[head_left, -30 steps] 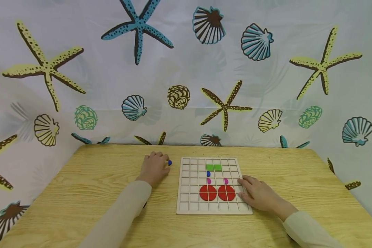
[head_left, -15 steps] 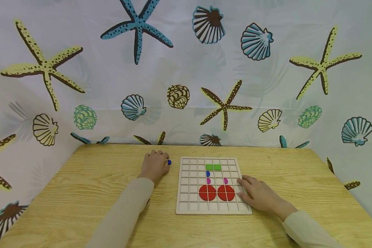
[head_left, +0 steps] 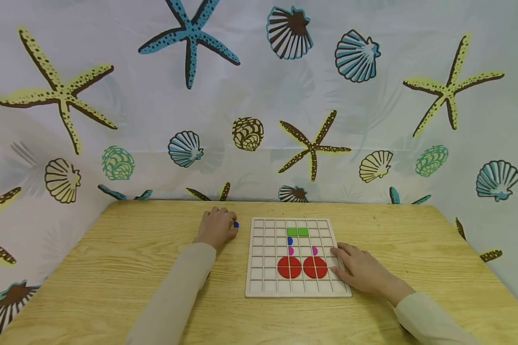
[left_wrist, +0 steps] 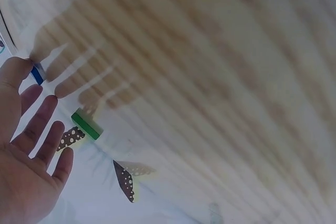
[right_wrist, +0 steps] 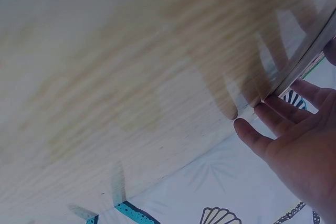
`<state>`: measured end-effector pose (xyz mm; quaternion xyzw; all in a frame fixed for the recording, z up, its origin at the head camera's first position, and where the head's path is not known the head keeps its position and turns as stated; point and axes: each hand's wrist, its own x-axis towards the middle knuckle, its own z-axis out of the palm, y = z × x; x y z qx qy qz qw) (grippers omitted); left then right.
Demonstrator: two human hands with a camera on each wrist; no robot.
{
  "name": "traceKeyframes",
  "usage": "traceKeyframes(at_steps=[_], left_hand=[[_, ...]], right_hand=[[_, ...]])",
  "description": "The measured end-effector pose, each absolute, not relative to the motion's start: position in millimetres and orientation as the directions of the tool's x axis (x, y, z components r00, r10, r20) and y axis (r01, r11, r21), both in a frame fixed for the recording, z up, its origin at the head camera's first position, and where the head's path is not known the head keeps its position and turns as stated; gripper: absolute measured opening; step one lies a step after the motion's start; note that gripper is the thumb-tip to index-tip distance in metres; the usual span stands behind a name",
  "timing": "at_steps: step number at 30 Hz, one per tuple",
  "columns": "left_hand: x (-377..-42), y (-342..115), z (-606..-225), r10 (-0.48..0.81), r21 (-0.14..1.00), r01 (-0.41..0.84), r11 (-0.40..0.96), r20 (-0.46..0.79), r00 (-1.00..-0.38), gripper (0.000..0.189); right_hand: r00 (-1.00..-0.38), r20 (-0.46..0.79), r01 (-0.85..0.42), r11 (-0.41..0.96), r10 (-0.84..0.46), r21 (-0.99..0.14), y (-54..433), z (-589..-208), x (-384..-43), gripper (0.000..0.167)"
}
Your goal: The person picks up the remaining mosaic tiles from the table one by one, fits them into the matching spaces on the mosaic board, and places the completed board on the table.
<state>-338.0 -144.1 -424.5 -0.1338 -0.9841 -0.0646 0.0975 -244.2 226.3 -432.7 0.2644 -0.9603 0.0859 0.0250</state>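
Observation:
In the head view my left hand [head_left: 217, 227] is at a small blue half-round piece [head_left: 236, 224] left of the board, its thumb and index finger on either side of the piece. The left wrist view has this blue piece [left_wrist: 37, 74] between thumb and index fingertip, the other fingers bent loosely. Beyond the fingers, a green block [left_wrist: 86, 123] lies on the table; the hand hides it from the head view. My right hand [head_left: 362, 269] rests at the right edge of a white gridded board [head_left: 259, 277], fingers extended and fingertips touching the rim.
On the board sit two green squares [head_left: 297, 231], a blue half-round [head_left: 290, 241], two pink half-rounds [head_left: 314, 250] and two red circles [head_left: 289, 267] made of quarter pieces. The wooden table [head_left: 112, 268] meets a shell-print curtain [head_left: 241, 96] behind.
My left hand has shifted slightly toward the back, and its thumb and index finger have closed in on the blue half-round piece, covering more of it. The right hand stays at the board's edge.

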Motion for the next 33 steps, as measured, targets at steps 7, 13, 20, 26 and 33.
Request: traceKeyframes(at_steps=[7, 13, 20, 26, 33], left_hand=[[-338.9, -143.7, -422.4, 0.249, 0.117, 0.276, 0.954, 0.2, -0.948, 0.025], [-341.1, -144.4, -423.5, 0.25, 0.132, 0.279, 0.951, 0.197, -0.948, 0.022], [-343.4, -145.4, -427.0, 0.256, 0.123, 0.282, 0.952, 0.192, -0.948, 0.02], [-344.1, -145.7, -426.8, 0.269, 0.114, 0.292, 0.95, 0.18, -0.946, 0.021], [-342.4, -146.4, -423.7, 0.286, 0.11, 0.306, 0.946, 0.166, -0.944, 0.021]], right_hand=[[-0.862, 0.085, -0.508, 0.848, -0.501, -0.151, 225.7, -431.2, -243.7, 0.05], [-0.865, 0.077, -0.502, 0.85, -0.496, -0.156, 225.5, -431.2, -243.7, 0.051], [-0.866, 0.072, -0.5, 0.852, -0.495, -0.157, 225.7, -430.7, -243.5, 0.05], [-0.865, 0.075, -0.501, 0.85, -0.495, -0.161, 225.8, -430.8, -243.2, 0.05], [-0.866, 0.076, -0.5, 0.85, -0.494, -0.165, 226.2, -431.6, -244.2, 0.05]])
